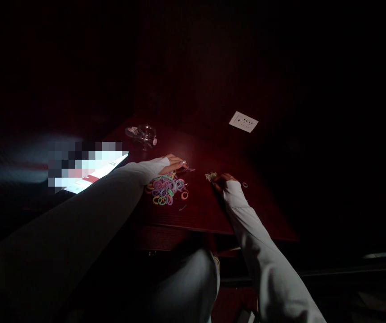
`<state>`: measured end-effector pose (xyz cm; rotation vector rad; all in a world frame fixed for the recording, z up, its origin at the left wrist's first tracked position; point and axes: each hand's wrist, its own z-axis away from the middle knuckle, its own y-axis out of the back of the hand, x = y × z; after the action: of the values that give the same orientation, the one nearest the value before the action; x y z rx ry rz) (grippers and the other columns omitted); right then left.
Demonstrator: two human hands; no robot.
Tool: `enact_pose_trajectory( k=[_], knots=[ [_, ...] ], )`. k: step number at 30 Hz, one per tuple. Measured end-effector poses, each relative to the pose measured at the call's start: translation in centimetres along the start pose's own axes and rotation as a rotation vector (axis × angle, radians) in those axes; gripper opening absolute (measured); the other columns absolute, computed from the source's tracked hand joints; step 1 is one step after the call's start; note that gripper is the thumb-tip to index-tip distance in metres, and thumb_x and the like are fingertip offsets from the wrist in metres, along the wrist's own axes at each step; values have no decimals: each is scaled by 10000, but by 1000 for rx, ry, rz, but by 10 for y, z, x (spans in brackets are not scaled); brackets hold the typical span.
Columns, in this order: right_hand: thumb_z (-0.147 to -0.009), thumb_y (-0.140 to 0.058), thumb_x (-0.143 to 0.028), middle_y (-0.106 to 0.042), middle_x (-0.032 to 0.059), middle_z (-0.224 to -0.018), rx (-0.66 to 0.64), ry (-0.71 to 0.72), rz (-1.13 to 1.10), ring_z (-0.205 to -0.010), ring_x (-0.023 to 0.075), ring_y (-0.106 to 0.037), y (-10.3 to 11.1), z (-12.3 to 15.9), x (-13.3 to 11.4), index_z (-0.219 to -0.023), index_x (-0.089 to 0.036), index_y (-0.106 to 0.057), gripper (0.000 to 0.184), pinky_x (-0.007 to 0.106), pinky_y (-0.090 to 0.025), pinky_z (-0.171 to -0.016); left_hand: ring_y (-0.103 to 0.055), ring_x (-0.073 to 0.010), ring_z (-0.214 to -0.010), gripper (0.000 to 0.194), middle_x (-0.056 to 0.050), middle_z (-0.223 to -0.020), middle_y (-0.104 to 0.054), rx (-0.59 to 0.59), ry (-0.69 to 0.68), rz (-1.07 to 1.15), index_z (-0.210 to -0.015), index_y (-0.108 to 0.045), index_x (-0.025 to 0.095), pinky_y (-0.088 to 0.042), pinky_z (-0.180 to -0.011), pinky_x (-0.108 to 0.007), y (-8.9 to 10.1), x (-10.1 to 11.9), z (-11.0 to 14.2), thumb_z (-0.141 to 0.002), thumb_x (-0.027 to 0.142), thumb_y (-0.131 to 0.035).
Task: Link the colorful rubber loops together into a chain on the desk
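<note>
A pile of small coloured hair ties (166,187), purple, pink, yellow and green, lies on the dark red desk (196,215). My left hand (173,164) reaches over the pile's far edge, its fingers together with a thin purple hair tie (190,169) at the tips. To the right, my right hand (224,179) rests low on the desk with curled fingers. At its fingertips is a little cluster of pale yellowish pieces (210,176), too small and dim to name. What the right fingers hold, if anything, is hidden.
A clear round jar (146,133) stands at the back left. A lit screen (88,177) glows beside my left forearm. One hair tie (245,185) lies right of my right hand, an orange one (184,195) near the pile. A white socket plate (243,122) is behind.
</note>
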<state>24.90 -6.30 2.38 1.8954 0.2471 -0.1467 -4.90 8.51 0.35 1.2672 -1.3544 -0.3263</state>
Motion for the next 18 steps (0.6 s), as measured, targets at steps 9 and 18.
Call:
enact_pose_trajectory(
  k=[9, 18],
  knots=[
    [-826, -663, -243, -757, 130, -962, -27, -8, 117, -865, 245, -678, -3, -5, -2, -914, -185, -744, 133, 339, -514, -809, -528, -224, -1345, 567, -44, -1400, -674, 46, 44, 45, -1278, -724, 256, -341, -1189, -330, 0, 1, -3, -1067, 461, -239],
    [-830, -640, -269, -723, 108, -889, 40, -11, 46, -793, 228, -661, 0, -1, -4, -884, -191, -717, 122, 329, -520, -740, -565, -245, -1206, 648, -34, -1254, -724, 217, 111, 140, -1123, -776, 284, -387, -1118, -393, 1, 6, -2, -1056, 520, -177]
  ],
)
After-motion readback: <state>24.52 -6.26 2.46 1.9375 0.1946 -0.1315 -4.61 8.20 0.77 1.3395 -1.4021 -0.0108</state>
